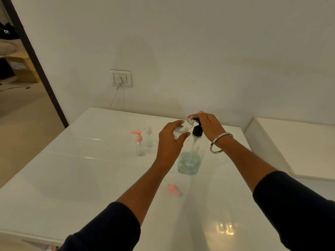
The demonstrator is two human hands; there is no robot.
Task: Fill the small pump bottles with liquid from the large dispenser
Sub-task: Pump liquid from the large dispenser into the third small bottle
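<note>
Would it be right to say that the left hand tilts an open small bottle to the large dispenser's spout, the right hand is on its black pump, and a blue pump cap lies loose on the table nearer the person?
Not quite. In the head view the loose pump cap on the table is pink, not blue. The rest stands: the left hand tilts the small bottle to the large dispenser, and the right hand is on its black pump.

Three small bottles (183, 128), one large dispenser (190, 160), one loose pink pump (174, 189), two hands (169, 140).

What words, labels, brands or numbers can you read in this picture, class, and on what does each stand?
None can be read.
Large dispenser: a printed label with an orange mark, too blurred to read.
Cardboard box beyond the doorway: a pale label, too small to read.
</note>
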